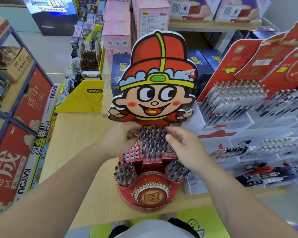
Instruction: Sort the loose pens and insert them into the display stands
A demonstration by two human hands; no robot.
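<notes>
A red cardboard display stand [150,194] with a big cartoon-boy headboard [155,93] stands on the wooden table right in front of me. Its upper tier holds a dense cluster of dark pens [152,143], with empty holes [132,152] to the left of them. Two lower side cups are also filled with pens [125,172]. My left hand [122,138] curls its fingers around pens at the cluster's top left edge. My right hand [184,146] rests on the cluster's right side, with thumb and fingertips apart against the pen tops.
Clear acrylic trays of pens [230,103] with red backboards fill the right side, and loose pens [236,149] lie on the nearer trays. A yellow card box [83,100] stands at the back left. Red boxed goods [7,162] line the left shelf. Bare table [76,143] lies left of the stand.
</notes>
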